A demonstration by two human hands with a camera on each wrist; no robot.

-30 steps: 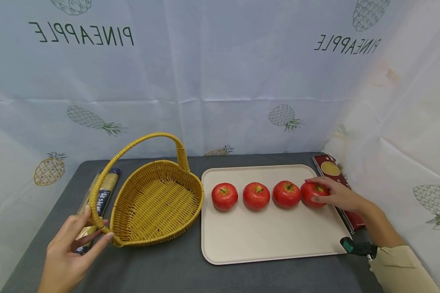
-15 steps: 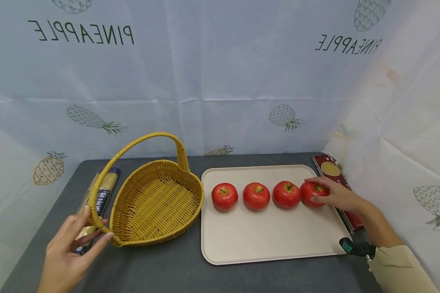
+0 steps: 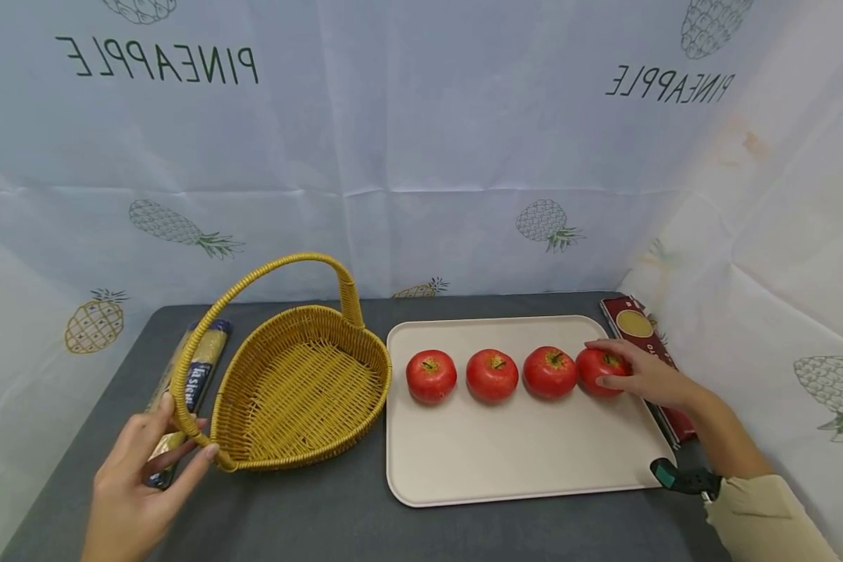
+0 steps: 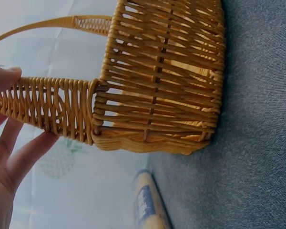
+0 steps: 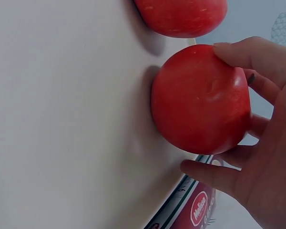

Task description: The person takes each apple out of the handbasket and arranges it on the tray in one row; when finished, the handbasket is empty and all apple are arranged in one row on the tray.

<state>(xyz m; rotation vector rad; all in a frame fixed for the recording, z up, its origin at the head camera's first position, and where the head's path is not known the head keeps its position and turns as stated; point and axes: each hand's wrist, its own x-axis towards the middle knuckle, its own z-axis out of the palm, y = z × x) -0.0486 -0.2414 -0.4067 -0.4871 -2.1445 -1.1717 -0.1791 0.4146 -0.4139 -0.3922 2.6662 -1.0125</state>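
A yellow wicker basket (image 3: pixel 309 390) with a tall arched handle stands on the left part of the table, nothing inside it. My left hand (image 3: pixel 136 476) grips the lower near end of that handle, thumb on one side and fingers on the other, as the left wrist view shows. On the cream tray (image 3: pixel 506 460) several red apples sit in a row. My right hand (image 3: pixel 646 375) holds the rightmost apple (image 5: pixel 200 100), thumb on one side and fingers round the far side. This apple rests at the tray's right edge, close beside its neighbour (image 3: pixel 549 373).
Packs of pasta (image 3: pixel 204 367) lie behind the basket handle at the left. A dark red package (image 3: pixel 635 324) lies along the tray's right side, partly under my right forearm. A pineapple-print cloth (image 3: pixel 421 156) hangs behind the grey table (image 3: pixel 309 515).
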